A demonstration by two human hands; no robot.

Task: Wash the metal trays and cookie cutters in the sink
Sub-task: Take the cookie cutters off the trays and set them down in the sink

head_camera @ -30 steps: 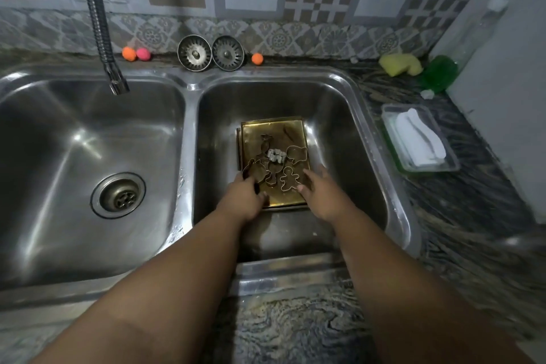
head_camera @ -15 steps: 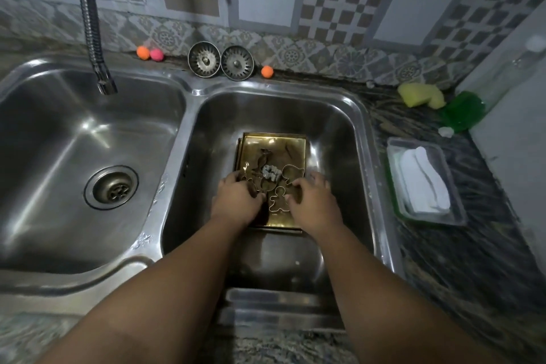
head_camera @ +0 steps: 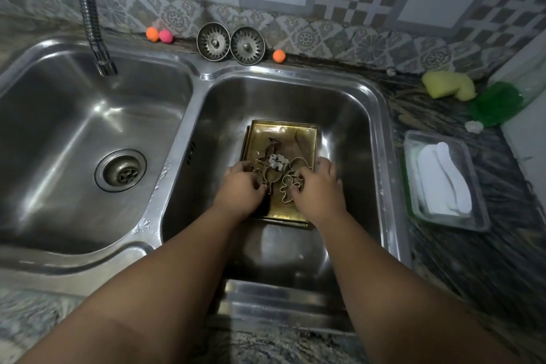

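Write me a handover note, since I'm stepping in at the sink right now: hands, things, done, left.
Left hand: on the cutters at the tray's near left, fingers curled; grip unclear.
Right hand: fingers on the gingerbread-man metal cookie cutter.
The brass-coloured rectangular metal trays lie stacked in the right steel sink basin, cutters on top.
Done: things are in the sink.
Left: no water runs from the flexible steel tap over the left basin; the yellow sponge sits unused on the counter. All the washing remains.

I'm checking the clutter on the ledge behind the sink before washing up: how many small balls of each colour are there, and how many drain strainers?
Orange balls: 2
Pink balls: 1
Drain strainers: 2
Total: 5
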